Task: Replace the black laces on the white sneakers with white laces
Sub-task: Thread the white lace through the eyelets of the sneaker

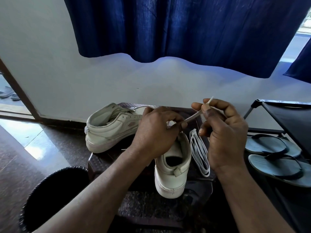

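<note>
The right hand point(223, 132) pinches a white lace point(191, 117) just below its stiff tip, thumb and forefinger closed on it so the tip stands up free, probably so it can be aimed at an eyelet. The left hand point(154, 132) has its grip curled round the same lace a little further along, which holds the short span between the two hands taut and flat rather than twisted. From behind the left hand a thin white strand runs to the eyelets of the far sneaker point(109, 130), so this lace appears to be partly threaded there already; that shoe leans on its side on the counter point(107, 157) with its eyelet row turned up within reach. The near sneaker point(171, 167) stands heel towards the person, its front hidden by the left hand, so its lacing cannot be judged. A bundled lace point(200, 153) lies just beside it under the right hand, likely kept close for that second shoe. No black lace shows anywhere. A dark bin point(55, 190) stands beside the counter on the left, and sandals point(272, 148) lie off to the right
</note>
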Demonstrator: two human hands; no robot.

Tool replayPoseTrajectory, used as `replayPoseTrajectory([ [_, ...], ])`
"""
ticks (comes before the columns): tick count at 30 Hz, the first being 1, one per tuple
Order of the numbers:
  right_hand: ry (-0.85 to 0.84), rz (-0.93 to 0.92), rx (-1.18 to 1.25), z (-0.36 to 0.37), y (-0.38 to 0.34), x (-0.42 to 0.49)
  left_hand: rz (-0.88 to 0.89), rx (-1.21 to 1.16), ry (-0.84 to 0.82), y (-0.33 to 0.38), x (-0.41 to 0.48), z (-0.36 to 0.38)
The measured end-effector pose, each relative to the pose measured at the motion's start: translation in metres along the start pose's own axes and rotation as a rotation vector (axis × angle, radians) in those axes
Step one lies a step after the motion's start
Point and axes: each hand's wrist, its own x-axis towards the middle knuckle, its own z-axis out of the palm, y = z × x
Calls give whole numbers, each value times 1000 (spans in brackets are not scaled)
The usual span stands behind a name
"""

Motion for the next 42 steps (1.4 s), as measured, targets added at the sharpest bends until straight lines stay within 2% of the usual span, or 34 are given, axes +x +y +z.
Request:
replayPoseTrajectory([
  [4,119,-72,-35,-4,0,5,-107,4,-13,2,-7,-14],
  [6,109,-141,-168,-3,3,5,-186,15,-92,2,-12,-22],
  [10,-79,-258,-509,8,16,-5,-298,-29,-230,0,-25,-37],
  [13,-210,-355,-712,11,21,-10,-381,-79,-193,-1,-30,-44],
  [16,-318,-393,-887,9,22,-9,-508,-248,-206,-7,-31,-49],
  [21,-414,-372,-916,5,23,-8,-629,-540,-244,-13,-34,-54],
  [29,-516,-424,-903,4,20,-7,-713,-780,-249,-15,-36,-55],
  [33,-522,-429,-932,5,17,-8,-692,-772,-222,-16,-38,-53],
  [38,-526,-509,-1111,8,12,-10,-663,-764,-214,-16,-38,-51],
  [42,-508,-548,-1116,7,12,-10,-558,-631,-209,-16,-38,-49],
])
